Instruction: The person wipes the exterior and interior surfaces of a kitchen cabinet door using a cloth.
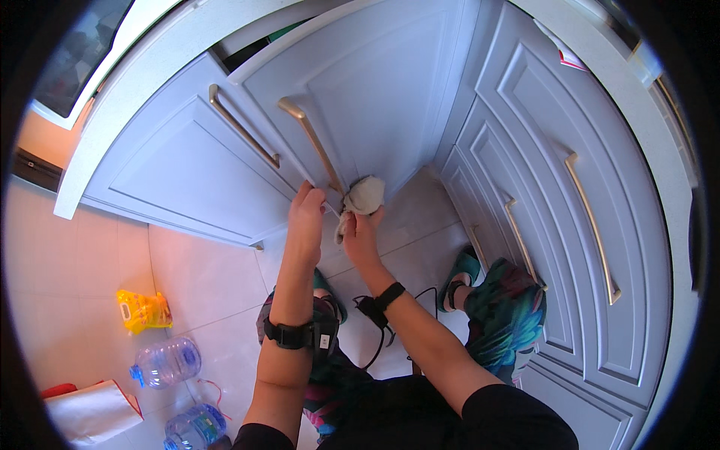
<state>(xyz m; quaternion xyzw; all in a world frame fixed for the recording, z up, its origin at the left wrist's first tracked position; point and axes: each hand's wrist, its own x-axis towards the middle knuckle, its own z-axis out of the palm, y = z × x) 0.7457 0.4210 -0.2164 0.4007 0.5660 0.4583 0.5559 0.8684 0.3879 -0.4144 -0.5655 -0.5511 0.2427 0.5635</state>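
Note:
A light-grey cabinet door (388,79) stands ajar in front of me, with a brass-coloured bar handle (315,143) along its left side. My left hand (305,219) grips the free edge of this door, low and just left of the handle. In my right hand (361,236) is a crumpled off-white cloth (365,196), pressed against the door's lower part beside the handle's bottom end. Some of the cloth hangs down between my hands. The fingers under the cloth are partly hidden.
Left of the ajar door is a shut cabinet door (185,163). Drawers (540,112) with bar handles line the right. On the tiled floor (225,292) at left lie a yellow plastic package (143,311), clear plastic bottles (169,363) and a bag (93,413). A black cable (378,351) hangs near my legs.

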